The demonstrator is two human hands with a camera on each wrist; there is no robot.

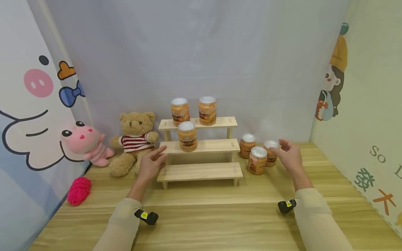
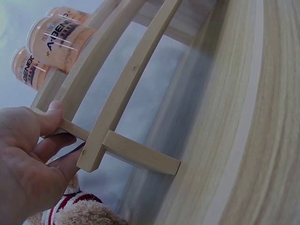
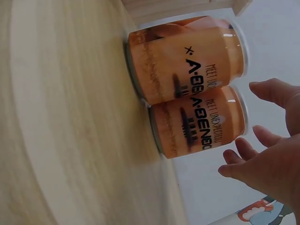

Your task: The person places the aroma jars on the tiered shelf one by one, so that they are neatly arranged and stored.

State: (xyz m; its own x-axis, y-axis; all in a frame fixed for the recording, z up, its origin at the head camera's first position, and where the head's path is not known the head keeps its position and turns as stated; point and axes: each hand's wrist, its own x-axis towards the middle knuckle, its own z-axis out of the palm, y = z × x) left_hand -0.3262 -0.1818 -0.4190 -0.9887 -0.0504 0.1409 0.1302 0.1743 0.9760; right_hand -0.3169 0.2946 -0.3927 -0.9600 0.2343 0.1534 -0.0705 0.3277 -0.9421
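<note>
A three-tier wooden display shelf [image 1: 201, 170] stands mid-table. My left hand [image 1: 153, 165] is at its left end; in the left wrist view the thumb and curled fingers grip the shelf's side by the middle board. Two orange cans with white lids sit on the top tier, a left can [image 1: 180, 113] and a right can [image 1: 207, 111]. Another can [image 1: 187, 137] is on the middle tier. Right of the shelf, three more stand on the table: a back can [image 1: 247, 146], a front can [image 1: 258, 162] and a right can [image 1: 270, 155]. Beside that right can my right hand [image 1: 289, 157] holds nothing, fingers relaxed.
Left of the shelf sit a teddy bear [image 1: 135, 139] in a striped shirt and a pink plush toy [image 1: 86, 143]. A ball of pink yarn [image 1: 79, 191] lies near the table's left edge. A grey curtain [image 1: 201, 52] hangs behind, with printed panels on both sides.
</note>
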